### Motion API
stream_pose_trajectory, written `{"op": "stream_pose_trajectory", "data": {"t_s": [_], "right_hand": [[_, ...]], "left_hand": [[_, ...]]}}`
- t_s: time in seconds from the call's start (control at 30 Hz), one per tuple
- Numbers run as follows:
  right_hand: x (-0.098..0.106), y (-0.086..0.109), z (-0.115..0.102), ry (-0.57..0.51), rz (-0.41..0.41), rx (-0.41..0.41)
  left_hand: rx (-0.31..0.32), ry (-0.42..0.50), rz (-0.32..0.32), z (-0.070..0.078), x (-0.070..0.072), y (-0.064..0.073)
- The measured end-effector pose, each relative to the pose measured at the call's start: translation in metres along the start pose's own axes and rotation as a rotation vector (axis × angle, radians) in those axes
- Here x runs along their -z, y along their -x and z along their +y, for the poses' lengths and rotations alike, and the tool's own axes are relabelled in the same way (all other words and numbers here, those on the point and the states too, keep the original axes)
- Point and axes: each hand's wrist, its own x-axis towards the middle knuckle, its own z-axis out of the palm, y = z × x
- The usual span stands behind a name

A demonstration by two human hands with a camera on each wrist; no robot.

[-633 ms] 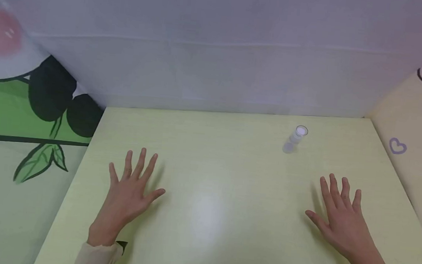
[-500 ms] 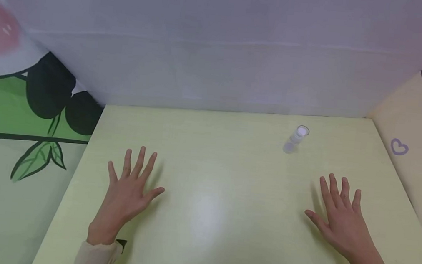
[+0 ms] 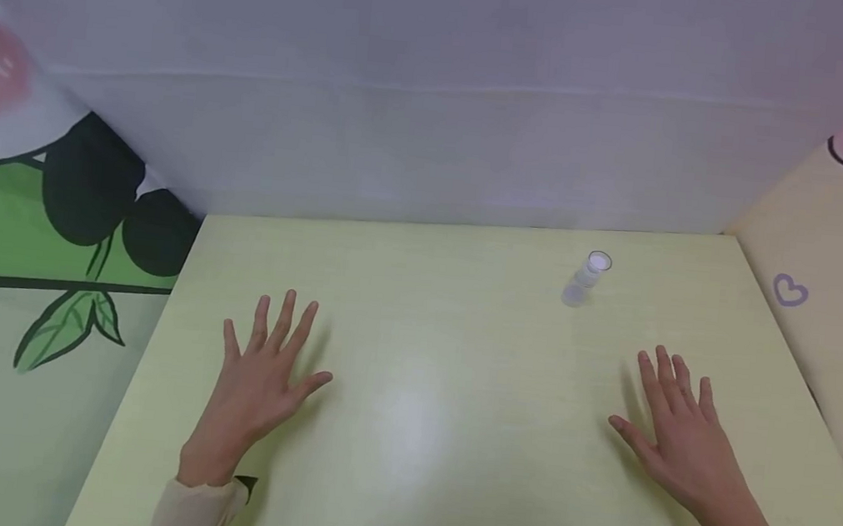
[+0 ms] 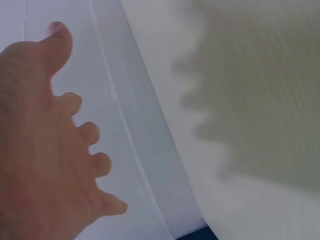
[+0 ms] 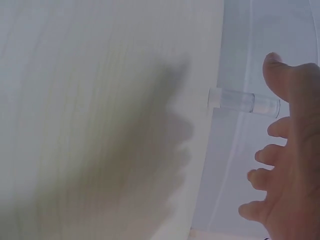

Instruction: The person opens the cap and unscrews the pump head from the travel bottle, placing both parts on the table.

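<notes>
A small clear cylinder point(image 3: 587, 277), like a bottle or vial with a whitish lower end, stands upright toward the back right of the pale table point(image 3: 415, 338). My left hand point(image 3: 252, 394) hovers over the table's left side, palm down, fingers spread, holding nothing. On the right, my right hand point(image 3: 687, 445) also hovers palm down with its fingers straight, nearer to the cylinder but apart from it. In the right wrist view the cylinder point(image 5: 243, 100) shows beyond the thumb and fingers. The left wrist view has only the hand point(image 4: 55, 145), its shadow and the table.
A pale lilac cloth wall point(image 3: 402, 144) rises behind the table's back edge. At left hangs a panel with green and black drawings point(image 3: 97, 184); at right a beige panel bears a purple heart point(image 3: 790, 290).
The head view shifts slightly. The fingers of my right hand draw a little closer together; my left hand stays almost still. The cylinder keeps its place on the table.
</notes>
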Motion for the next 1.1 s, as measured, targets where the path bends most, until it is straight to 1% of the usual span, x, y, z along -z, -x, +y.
{"op": "stream_pose_trajectory", "data": {"t_s": [0.13, 0.23, 0.3, 0.4, 0.5, 0.6, 0.9, 1.0, 1.1], "right_hand": [[-0.002, -0.002, -0.002, -0.027, 0.014, -0.001], [-0.002, -0.005, -0.004, -0.008, 0.053, 0.012], [0.000, -0.008, -0.007, 0.004, 0.091, 0.028], [0.001, -0.013, -0.010, 0.006, 0.162, 0.051], [0.001, -0.018, -0.013, -0.003, 0.227, 0.058], [-0.001, -0.023, -0.016, -0.027, 0.266, 0.050], [-0.012, -0.038, -0.021, -0.191, 0.257, -0.024], [-0.014, -0.043, -0.022, -0.233, 0.250, -0.059], [-0.015, -0.046, -0.023, -0.272, 0.240, -0.110]], "left_hand": [[-0.010, 0.046, 0.016, 0.001, 0.000, -0.003], [-0.025, 0.071, 0.044, 0.002, 0.001, -0.005], [-0.040, 0.083, 0.076, 0.003, 0.001, -0.005], [-0.071, 0.104, 0.144, 0.005, 0.001, -0.005], [-0.103, 0.129, 0.206, 0.008, 0.000, -0.006], [-0.129, 0.140, 0.252, 0.010, -0.001, -0.009], [-0.188, 0.145, 0.363, 0.015, -0.001, -0.018], [-0.195, 0.165, 0.385, 0.018, -0.001, -0.022], [-0.187, 0.187, 0.383, 0.021, 0.000, -0.027]]}}
